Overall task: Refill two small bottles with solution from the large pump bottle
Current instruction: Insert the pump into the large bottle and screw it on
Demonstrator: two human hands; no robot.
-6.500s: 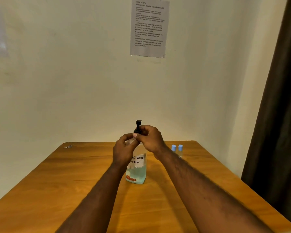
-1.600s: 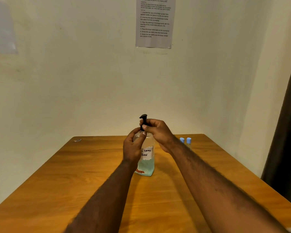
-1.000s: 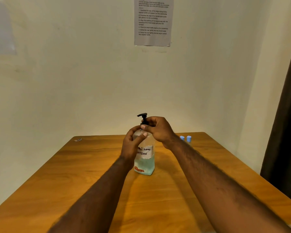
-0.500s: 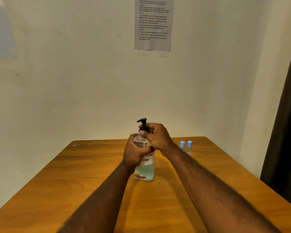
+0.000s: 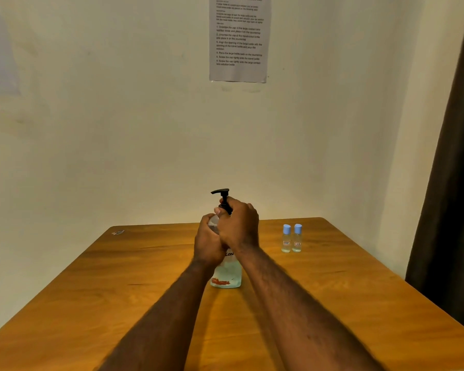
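Large pump bottle (image 5: 227, 277): clear plastic, pale blue liquid, handwritten label, upright mid-way across the glossy wooden table (image 5: 105, 295). Left hand (image 5: 208, 243) wraps its shoulder; right hand (image 5: 239, 226) pinches the black pump collar. Nozzle (image 5: 220, 192), earlier end-on, now points left. Two blue-capped small bottles (image 5: 286, 238) stand together to the right.

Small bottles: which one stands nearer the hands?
The left small bottle; the right small bottle is farther from the left hand and right hand gripping the pump bottle.
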